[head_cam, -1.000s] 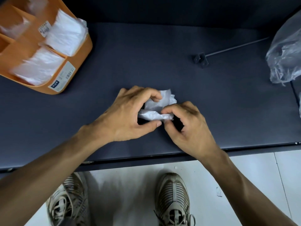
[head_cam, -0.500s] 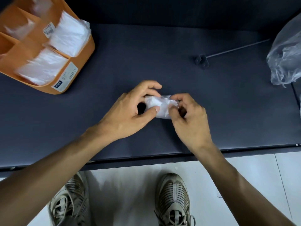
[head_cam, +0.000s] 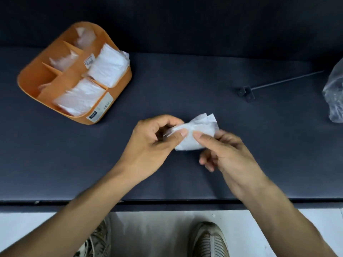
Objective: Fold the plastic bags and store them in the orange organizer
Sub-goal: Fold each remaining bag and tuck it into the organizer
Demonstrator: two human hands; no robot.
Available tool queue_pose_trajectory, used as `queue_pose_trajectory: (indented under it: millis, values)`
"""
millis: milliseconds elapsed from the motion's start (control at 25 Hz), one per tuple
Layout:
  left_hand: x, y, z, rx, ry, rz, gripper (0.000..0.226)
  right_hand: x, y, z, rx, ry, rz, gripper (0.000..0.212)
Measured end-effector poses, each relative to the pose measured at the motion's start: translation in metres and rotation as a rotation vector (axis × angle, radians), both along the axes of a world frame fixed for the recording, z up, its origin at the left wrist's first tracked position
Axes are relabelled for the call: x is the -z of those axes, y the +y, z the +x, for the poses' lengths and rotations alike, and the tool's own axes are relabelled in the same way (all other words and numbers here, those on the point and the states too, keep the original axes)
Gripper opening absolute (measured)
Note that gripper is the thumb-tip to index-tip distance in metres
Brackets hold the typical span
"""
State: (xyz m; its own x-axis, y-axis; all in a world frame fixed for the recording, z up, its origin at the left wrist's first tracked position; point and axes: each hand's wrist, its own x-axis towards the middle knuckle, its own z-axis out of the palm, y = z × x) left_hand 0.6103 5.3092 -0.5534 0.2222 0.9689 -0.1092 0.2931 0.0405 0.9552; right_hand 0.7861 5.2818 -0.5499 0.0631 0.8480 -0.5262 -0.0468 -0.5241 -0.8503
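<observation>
A small folded white plastic bag (head_cam: 196, 130) is held just above the dark table (head_cam: 185, 80) near its middle. My left hand (head_cam: 154, 145) pinches the bag's left end between thumb and fingers. My right hand (head_cam: 226, 151) pinches its right side, thumb on top. The orange organizer (head_cam: 115, 93) stands at the back left, well away from both hands. Several of its compartments hold folded white bags (head_cam: 107, 67).
A crumpled clear plastic bag (head_cam: 334, 95) lies at the right edge of the table. A thin metal rod with a small bracket (head_cam: 246, 92) lies behind my right hand. The table's front edge runs below my wrists, with my shoes on the floor.
The bag has been lifted and turned between both hands, and its folded end now sticks up to the right. The view has shifted, so the organizer shows more fully.
</observation>
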Motion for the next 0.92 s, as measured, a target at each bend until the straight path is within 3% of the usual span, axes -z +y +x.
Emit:
queue_pose_trajectory:
  millis: [80,120,240,320,480,800,920]
  values:
    - [-0.011,0.001,-0.018,-0.045,-0.02,0.052,0.015,-0.006,0.003,-0.006,-0.003,0.031,0.021,0.007]
    - [-0.012,0.003,-0.033,-0.113,0.078,0.164,0.022,-0.006,0.004,-0.008,0.02,0.019,0.033,0.007]
    - [-0.005,0.013,-0.083,-0.379,0.849,0.626,0.03,-0.006,0.006,-0.011,0.094,0.012,0.048,0.004]
    - [0.008,0.016,-0.108,-0.474,1.109,0.597,0.03,-0.006,0.006,-0.014,0.102,0.022,0.058,0.008]
    - [0.026,0.017,-0.117,-0.353,1.003,0.614,0.02,-0.014,0.008,-0.021,0.074,0.057,0.075,0.022]
    - [0.027,-0.008,-0.065,0.015,0.767,0.797,0.019,-0.048,0.014,-0.026,0.072,0.169,0.175,0.016]
    - [0.013,-0.006,-0.059,-0.034,0.672,0.848,0.023,-0.055,0.016,-0.027,0.092,0.098,0.249,0.019]
